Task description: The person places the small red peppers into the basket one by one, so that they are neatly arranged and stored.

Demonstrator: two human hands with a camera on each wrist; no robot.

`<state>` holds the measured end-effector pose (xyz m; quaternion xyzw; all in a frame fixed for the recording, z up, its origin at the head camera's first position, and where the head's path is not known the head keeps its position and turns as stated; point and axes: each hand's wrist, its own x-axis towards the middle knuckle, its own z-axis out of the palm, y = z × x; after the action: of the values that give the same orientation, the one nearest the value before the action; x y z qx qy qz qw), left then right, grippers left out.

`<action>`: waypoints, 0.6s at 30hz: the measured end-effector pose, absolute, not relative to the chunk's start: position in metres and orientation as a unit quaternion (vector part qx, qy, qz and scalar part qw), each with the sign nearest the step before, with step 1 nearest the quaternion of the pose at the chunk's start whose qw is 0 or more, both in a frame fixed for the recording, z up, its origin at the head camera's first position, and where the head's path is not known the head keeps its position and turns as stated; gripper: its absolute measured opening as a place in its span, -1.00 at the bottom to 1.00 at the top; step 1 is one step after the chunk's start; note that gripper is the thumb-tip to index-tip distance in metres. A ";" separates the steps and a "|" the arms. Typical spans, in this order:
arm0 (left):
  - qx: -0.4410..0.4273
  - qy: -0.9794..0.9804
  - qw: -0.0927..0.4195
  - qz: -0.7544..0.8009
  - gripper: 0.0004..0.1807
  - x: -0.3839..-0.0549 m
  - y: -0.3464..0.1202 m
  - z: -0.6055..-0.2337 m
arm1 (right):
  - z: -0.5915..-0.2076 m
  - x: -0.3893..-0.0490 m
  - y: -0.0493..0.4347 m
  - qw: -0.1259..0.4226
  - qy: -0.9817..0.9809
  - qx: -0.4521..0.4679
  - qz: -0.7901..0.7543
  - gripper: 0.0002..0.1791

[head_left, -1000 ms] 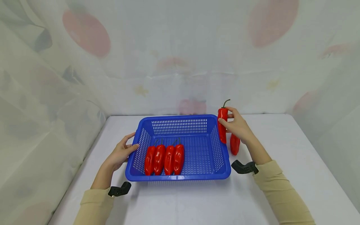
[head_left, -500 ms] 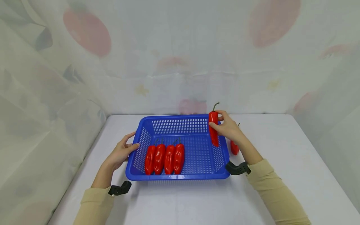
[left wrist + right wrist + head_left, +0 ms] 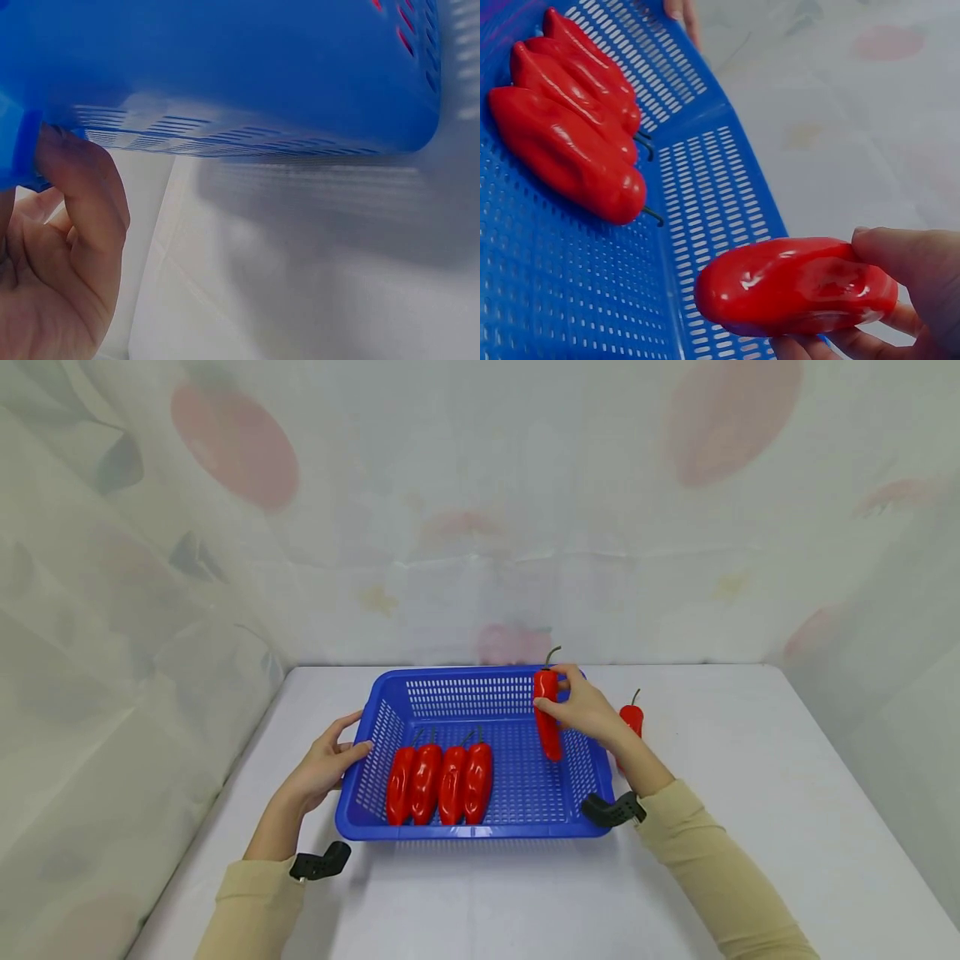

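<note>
My right hand [image 3: 588, 706] pinches a red chili pepper [image 3: 547, 714] by its upper part, stem up, over the right side of a blue plastic basket [image 3: 472, 833]. In the right wrist view the held pepper [image 3: 795, 286] lies between thumb and fingers, above the perforated wall. My left hand [image 3: 321, 770] grips the basket's left rim, thumb on top; in the left wrist view the fingers [image 3: 94, 195] curl under that rim. Several red peppers [image 3: 477, 783] lie side by side in the basket's left half, stems pointing away from me.
Another red pepper [image 3: 632, 718] lies on the white table [image 3: 750, 827] right of the basket, partly hidden by my right forearm. A patterned white cloth [image 3: 465, 593] hangs behind the table and along its sides.
My right hand has carried the pepper leftward from beyond the basket's right rim to above its inside, lowering slightly. More of the table pepper's top shows. My left hand has stayed on the rim.
</note>
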<state>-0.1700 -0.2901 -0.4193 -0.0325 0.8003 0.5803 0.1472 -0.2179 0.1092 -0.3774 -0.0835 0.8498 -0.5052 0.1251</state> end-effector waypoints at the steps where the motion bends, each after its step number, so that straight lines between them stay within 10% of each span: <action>1: -0.032 0.801 0.147 0.580 -0.21 -0.170 -0.290 -0.419 | -0.378 -0.218 0.108 0.129 0.850 -0.085 -0.503 -0.20; 18: -0.037 0.801 0.150 0.579 -0.20 -0.171 -0.291 -0.421 | -0.389 -0.221 0.084 0.192 0.854 -0.090 -0.475 -0.29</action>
<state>-0.1706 -0.2907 -0.4205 -0.0370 0.8006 0.5790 0.1497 -0.2205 0.0844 -0.3892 -0.0898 0.8540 -0.4750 0.1923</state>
